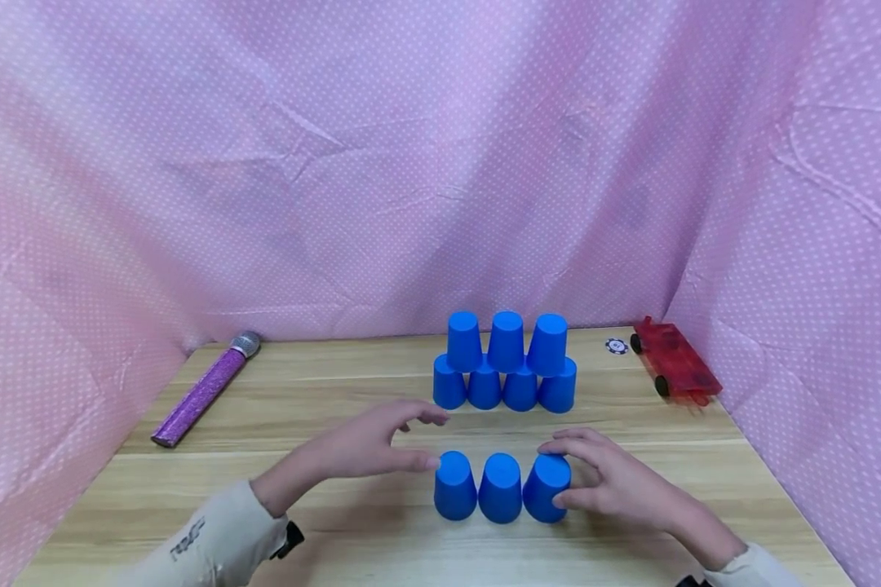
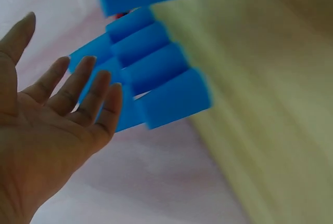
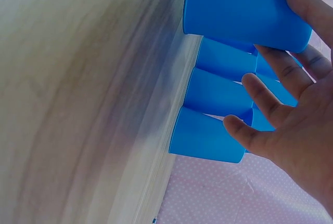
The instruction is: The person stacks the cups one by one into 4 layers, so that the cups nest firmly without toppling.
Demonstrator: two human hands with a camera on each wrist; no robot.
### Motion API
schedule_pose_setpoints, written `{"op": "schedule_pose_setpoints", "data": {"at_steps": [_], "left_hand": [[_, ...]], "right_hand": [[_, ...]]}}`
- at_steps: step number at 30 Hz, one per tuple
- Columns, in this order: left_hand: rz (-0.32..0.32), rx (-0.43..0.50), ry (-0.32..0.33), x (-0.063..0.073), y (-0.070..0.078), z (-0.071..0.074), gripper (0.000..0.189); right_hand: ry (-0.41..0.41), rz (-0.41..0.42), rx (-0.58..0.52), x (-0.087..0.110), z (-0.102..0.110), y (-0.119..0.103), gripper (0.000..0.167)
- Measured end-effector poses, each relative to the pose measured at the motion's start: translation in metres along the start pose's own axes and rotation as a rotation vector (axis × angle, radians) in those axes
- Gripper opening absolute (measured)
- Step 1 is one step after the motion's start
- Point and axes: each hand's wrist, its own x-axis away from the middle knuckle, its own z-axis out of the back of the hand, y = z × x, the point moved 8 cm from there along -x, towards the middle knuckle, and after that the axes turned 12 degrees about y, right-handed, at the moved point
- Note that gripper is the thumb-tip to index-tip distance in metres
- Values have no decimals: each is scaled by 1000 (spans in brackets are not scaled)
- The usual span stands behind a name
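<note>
Three upside-down blue cups stand in a row near the front: a left cup (image 1: 455, 487), a middle cup (image 1: 500, 489) and a right cup (image 1: 542, 494). My right hand (image 1: 617, 481) holds the right cup near its top, thumb on the near side and fingers behind; the right wrist view shows thumb and forefinger on this cup (image 3: 239, 11). To the left, my left hand (image 1: 367, 444) has its fingers spread, the thumb tip right at the left cup. In the left wrist view its palm (image 2: 57, 125) holds nothing.
Behind stands a two-level blue cup stack (image 1: 507, 342), three cups on a row of several. A purple microphone (image 1: 205, 391) lies at the left. A poker chip (image 1: 617, 346) and a red toy car (image 1: 675, 359) sit back right. Pink dotted cloth (image 1: 338, 204) surrounds the wooden table (image 1: 301, 375).
</note>
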Motion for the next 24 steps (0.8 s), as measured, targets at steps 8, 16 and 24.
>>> {"op": "schedule_pose_setpoints", "data": {"at_steps": [8,16,24], "left_hand": [[8,84,-18,10,-21,-33,65],[64,91,-6,9,-31,-53,68],[102,99,-5,5,-34,-60,64]], "right_hand": [[3,-10,0,0,0,-1,56],[1,-5,-5,-1,0,-1,55],[-1,-26,-10,-1,-1,2,57]]}}
